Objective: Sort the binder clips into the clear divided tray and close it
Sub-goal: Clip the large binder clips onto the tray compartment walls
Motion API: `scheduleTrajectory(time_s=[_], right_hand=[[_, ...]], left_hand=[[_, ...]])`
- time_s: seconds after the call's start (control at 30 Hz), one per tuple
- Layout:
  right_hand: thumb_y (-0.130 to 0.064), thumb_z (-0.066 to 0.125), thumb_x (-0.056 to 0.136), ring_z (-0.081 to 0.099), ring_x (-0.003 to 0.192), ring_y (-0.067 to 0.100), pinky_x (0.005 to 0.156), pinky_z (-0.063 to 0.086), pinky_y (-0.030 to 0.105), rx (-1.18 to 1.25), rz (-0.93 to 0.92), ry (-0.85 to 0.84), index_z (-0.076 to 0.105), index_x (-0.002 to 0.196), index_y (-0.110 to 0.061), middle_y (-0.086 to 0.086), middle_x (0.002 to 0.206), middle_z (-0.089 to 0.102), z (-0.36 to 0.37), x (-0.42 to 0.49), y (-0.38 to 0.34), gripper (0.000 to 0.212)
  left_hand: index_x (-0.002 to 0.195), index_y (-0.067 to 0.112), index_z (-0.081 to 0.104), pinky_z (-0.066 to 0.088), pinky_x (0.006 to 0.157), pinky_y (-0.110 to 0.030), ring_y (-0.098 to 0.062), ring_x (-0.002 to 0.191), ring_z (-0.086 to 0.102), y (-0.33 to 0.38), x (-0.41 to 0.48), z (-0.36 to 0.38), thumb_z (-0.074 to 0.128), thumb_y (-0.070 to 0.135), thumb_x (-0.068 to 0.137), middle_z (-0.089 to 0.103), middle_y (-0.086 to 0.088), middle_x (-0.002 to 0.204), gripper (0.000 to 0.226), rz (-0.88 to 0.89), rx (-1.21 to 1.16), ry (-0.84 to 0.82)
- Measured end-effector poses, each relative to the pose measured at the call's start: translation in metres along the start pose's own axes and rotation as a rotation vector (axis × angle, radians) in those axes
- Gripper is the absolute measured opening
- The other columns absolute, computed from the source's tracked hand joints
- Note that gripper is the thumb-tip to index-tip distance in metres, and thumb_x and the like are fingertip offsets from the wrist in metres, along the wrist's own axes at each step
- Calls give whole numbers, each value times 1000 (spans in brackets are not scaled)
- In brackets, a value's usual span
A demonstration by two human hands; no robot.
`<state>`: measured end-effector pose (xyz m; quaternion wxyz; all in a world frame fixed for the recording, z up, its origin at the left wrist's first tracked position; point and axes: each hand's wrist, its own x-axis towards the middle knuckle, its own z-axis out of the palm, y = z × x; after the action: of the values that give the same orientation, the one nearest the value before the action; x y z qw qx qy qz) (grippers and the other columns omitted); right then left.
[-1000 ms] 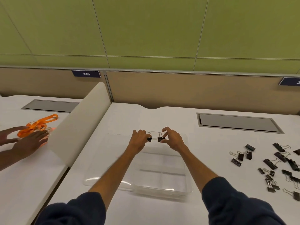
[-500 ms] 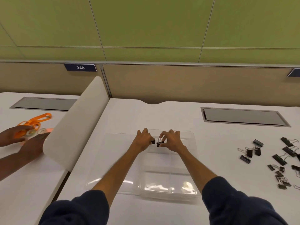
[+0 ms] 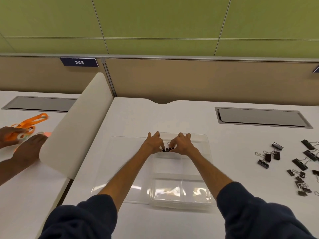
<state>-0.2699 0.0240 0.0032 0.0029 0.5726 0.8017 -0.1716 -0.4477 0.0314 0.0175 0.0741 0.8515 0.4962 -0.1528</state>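
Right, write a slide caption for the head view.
Left hand and right hand pinch binder clips over the clear divided tray; loose clips lie at right.

Taking the divided tray [image 3: 174,167] as the middle of the dial on the table [image 3: 233,178], its lid [image 3: 120,163] lay flat at 9 o'clock, right against it. At the tray's 12 o'clock end the left hand [image 3: 153,144] and the right hand [image 3: 183,144] met side by side, pinching the held clips [image 3: 167,149] between them over the far compartment. The loose clips [image 3: 293,164] lay scattered on the table at 3 o'clock, well apart from the tray. A hatch [image 3: 262,117] sat in the tabletop at 1 o'clock, behind them. A divider panel [image 3: 74,128] stood at 10 o'clock. Beyond it, at 9 o'clock, another person's hands [image 3: 30,149] rested on the neighbouring desk [image 3: 25,195].
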Motion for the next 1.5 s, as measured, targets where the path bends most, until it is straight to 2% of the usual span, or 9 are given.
scheduleTrajectory(time_s=[0.27,0.4,0.57,0.73,0.9,1.07,1.17,1.33,1.5], right_hand=[[-35,55,88,41,115,18,94,26,46,-5,-6,-69,73,94,-36,-12,99,70,-3,0,-4,19],[-20,53,87,45,112,16,90,26,42,61,-13,-2,74,94,-34,-15,96,72,-1,-2,-6,26],[-19,54,88,48,110,17,87,26,40,121,6,116,74,93,-31,-10,88,72,-6,-6,2,24],[-14,54,89,47,108,17,88,28,40,284,97,314,72,94,-28,-11,93,70,-8,-13,11,23],[-12,52,90,51,104,18,83,28,37,330,166,413,70,95,-27,-10,92,70,-14,-33,24,24],[-14,52,92,53,103,18,81,27,34,339,247,460,68,97,-28,-10,93,68,-15,-60,52,22],[-15,51,92,52,102,17,82,27,35,352,291,491,66,99,-28,-10,92,68,-15,-78,70,21],[-13,50,92,53,101,18,81,28,35,379,339,518,65,101,-26,-9,89,67,-16,-108,100,23],[-12,48,93,52,102,19,81,28,35,359,345,497,65,103,-24,-8,93,67,-23,-144,150,23]], left_hand=[[119,22,67,29,95,-40,-19,122,36,-2,0,5,63,20,90,57,-8,112,29,8,-93,59],[114,24,68,31,91,-38,-19,119,42,-4,-4,6,61,10,90,61,-4,110,29,16,-117,147],[112,24,68,34,84,-35,-19,115,46,-10,-12,0,50,-10,85,68,2,109,47,-27,-197,336],[114,24,63,33,85,-35,-21,112,48,-11,-17,0,46,-3,92,64,1,112,38,-72,-238,448],[115,23,58,30,83,-33,-20,109,50,4,-17,-4,47,-7,87,62,2,107,43,-89,-250,529],[115,21,57,27,78,-32,-21,106,51,36,-14,-9,45,-12,82,63,1,106,47,-70,-298,593],[116,20,56,24,77,-31,-21,106,50,61,-12,-9,43,-6,87,63,1,108,41,-63,-323,594],[114,20,57,30,86,-36,-22,111,49,106,-1,-8,41,8,95,63,0,110,27,-33,-355,563],[109,19,57,34,90,-41,-22,107,52,164,20,-14,44,18,96,65,0,100,19,-42,-394,564]])
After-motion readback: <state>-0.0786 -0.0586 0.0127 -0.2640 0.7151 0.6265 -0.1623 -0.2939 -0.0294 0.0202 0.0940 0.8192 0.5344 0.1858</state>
